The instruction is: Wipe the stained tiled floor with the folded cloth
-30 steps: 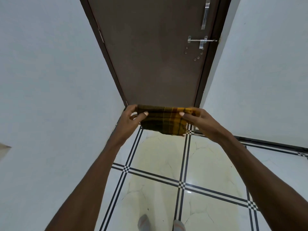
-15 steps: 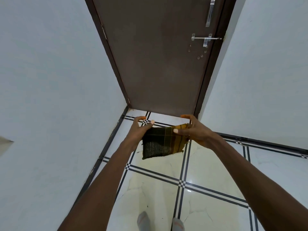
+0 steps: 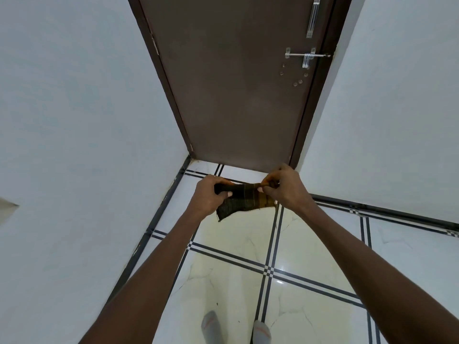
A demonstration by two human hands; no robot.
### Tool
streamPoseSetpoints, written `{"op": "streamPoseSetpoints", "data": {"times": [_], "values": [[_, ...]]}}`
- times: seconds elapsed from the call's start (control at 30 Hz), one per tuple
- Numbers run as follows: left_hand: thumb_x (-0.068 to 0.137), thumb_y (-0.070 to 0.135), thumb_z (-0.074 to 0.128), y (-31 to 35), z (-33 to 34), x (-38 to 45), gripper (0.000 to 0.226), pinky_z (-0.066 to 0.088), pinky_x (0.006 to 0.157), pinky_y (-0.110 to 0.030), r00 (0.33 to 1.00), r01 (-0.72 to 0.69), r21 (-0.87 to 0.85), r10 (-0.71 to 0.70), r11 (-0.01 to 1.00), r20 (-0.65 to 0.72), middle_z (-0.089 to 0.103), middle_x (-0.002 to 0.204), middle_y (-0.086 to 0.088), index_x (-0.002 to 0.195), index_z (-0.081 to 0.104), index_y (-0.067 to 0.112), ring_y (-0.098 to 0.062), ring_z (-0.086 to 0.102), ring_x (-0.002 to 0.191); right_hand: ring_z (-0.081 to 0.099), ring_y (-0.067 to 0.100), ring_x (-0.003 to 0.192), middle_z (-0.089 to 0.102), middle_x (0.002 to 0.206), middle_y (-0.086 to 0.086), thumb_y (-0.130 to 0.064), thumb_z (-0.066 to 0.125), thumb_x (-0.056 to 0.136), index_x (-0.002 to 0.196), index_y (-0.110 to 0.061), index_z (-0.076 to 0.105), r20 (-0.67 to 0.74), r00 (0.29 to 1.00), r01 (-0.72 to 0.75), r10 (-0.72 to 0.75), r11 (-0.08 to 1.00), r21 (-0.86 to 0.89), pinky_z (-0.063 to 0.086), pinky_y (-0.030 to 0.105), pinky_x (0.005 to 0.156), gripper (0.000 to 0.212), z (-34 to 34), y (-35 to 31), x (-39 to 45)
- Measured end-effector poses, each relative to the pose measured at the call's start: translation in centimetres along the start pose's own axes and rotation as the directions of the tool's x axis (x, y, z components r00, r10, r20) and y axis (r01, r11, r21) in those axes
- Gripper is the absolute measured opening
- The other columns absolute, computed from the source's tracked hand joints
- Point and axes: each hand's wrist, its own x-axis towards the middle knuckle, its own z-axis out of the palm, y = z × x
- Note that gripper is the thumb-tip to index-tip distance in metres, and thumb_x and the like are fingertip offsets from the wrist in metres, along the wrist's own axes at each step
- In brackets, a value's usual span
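A folded dark plaid cloth with yellow-brown stripes hangs in the air between both hands, above the floor. My left hand grips its left end with the thumb over the top. My right hand pinches its right end. Below lies the white tiled floor with black double lines; a pale yellowish stain spreads over the tiles under the cloth and toward my feet.
A shut brown door with a metal bolt and handle stands straight ahead. White walls close in on the left and right. My two grey-socked feet show at the bottom edge.
Both hands moved the cloth lower and bunched it narrower. The hands turned over so their backs face up, and the view tilted further down toward the floor.
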Motion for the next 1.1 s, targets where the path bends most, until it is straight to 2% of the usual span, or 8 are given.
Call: {"op": "streamPoseSetpoints", "data": {"times": [0.13, 0.23, 0.33, 0.47, 0.53, 0.67, 0.93, 1.1], "values": [[0.094, 0.034, 0.073, -1.4, -1.0, -1.4, 0.028, 0.044, 0.105, -0.035, 0.995, 0.054, -0.066, -0.059, 0.996, -0.080, 0.051, 0.130, -0.003, 0.116, 0.075, 0.017, -0.018, 0.045, 0.125, 0.044, 0.012, 0.129, 0.053, 0.141, -0.003, -0.035, 0.081, 0.088, 0.094, -0.017, 0.077, 0.068, 0.998, -0.006, -0.006, 0.985, 0.170, 0.039, 0.030, 0.099, 0.019, 0.4, 0.4, -0.8], [0.096, 0.039, 0.069, -2.1, -2.6, -3.6, 0.031, 0.055, 0.095, -0.028, 0.997, 0.069, -0.269, -0.074, 0.961, -0.006, 0.061, 0.126, 0.000, 0.117, 0.071, 0.018, -0.017, 0.058, 0.121, 0.062, 0.020, 0.113, 0.070, 0.117, 0.003, -0.045, 0.071, 0.094, 0.102, -0.015, 0.072, 0.293, 0.956, -0.145, 0.005, 0.878, 0.457, 0.051, 0.034, 0.092, 0.031, 0.5, -0.4, -2.8], [0.099, 0.039, 0.063, -2.2, -3.8, -6.4, 0.024, 0.057, 0.073, -0.015, 0.992, 0.124, -0.420, -0.113, 0.899, 0.053, 0.074, 0.105, 0.000, 0.114, 0.071, 0.022, -0.014, 0.069, 0.106, 0.066, 0.028, 0.108, 0.067, 0.104, 0.006, -0.044, 0.062, 0.098, 0.108, -0.015, 0.063, 0.384, 0.922, -0.307, 0.044, 0.687, 0.659, 0.059, 0.035, 0.087, 0.030, 1.9, -1.8, -5.2], [0.099, 0.043, 0.064, -3.2, -4.3, -10.1, 0.033, 0.060, 0.070, -0.022, 0.968, 0.212, -0.536, -0.252, 0.817, -0.002, 0.074, 0.113, -0.003, 0.122, 0.067, 0.019, -0.018, 0.069, 0.110, 0.070, 0.019, 0.099, 0.067, 0.103, 0.003, -0.034, 0.057, 0.104, 0.109, -0.020, 0.062, 0.412, 0.906, -0.401, 0.102, 0.518, 0.755, 0.058, 0.026, 0.076, 0.016, 4.5, -4.8, -8.7], [0.098, 0.045, 0.064, -3.9, -4.3, -11.7, 0.038, 0.061, 0.071, -0.030, 0.941, 0.270, -0.558, -0.339, 0.785, -0.021, 0.072, 0.116, -0.005, 0.125, 0.065, 0.018, -0.022, 0.068, 0.111, 0.072, 0.017, 0.096, 0.071, 0.104, 0.004, -0.030, 0.059, 0.103, 0.117, -0.018, 0.065, 0.442, 0.892, -0.437, 0.093, 0.425, 0.793, 0.059, 0.024, 0.076, 0.019, 5.2, -5.9, -10.4], [0.098, 0.042, 0.065, -5.9, -5.2, -16.8, 0.045, 0.060, 0.076, -0.030, 0.914, 0.292, -0.617, -0.403, 0.731, -0.045, 0.067, 0.127, -0.008, 0.135, 0.061, 0.016, -0.027, 0.064, 0.117, 0.076, 0.018, 0.099, 0.078, 0.110, 0.007, -0.018, 0.063, 0.102, 0.129, -0.013, 0.064, 0.451, 0.890, -0.448, 0.063, 0.293, 0.845, 0.062, 0.024, 0.080, 0.028, 6.7, -8.6, -15.4], [0.099, 0.028, 0.067, -10.6, -7.1, -31.0, 0.037, 0.060, 0.096, -0.041, 0.904, 0.235, -0.736, -0.420, 0.635, -0.074, 0.070, 0.125, -0.011, 0.132, 0.063, 0.010, -0.028, 0.067, 0.118, 0.072, 0.015, 0.086, 0.079, 0.097, 0.002, -0.020, 0.055, 0.107, 0.131, -0.014, 0.065, 0.414, 0.904, -0.426, 0.108, 0.323, 0.845, 0.055, 0.032, 0.079, 0.027, 12.2, -14.6, -28.1], [0.100, 0.028, 0.067, -12.2, -8.2, -41.1, 0.033, 0.059, 0.095, -0.036, 0.845, 0.211, -0.770, -0.508, 0.602, -0.166, 0.072, 0.120, -0.011, 0.126, 0.065, 0.008, -0.021, 0.071, 0.104, 0.072, 0.021, 0.102, 0.074, 0.115, 0.005, -0.023, 0.052, 0.109, 0.128, -0.019, 0.064, 0.450, 0.886, -0.451, 0.111, 0.437, 0.778, 0.060, 0.032, 0.081, 0.024, 14.7, -18.1, -35.6]]}}
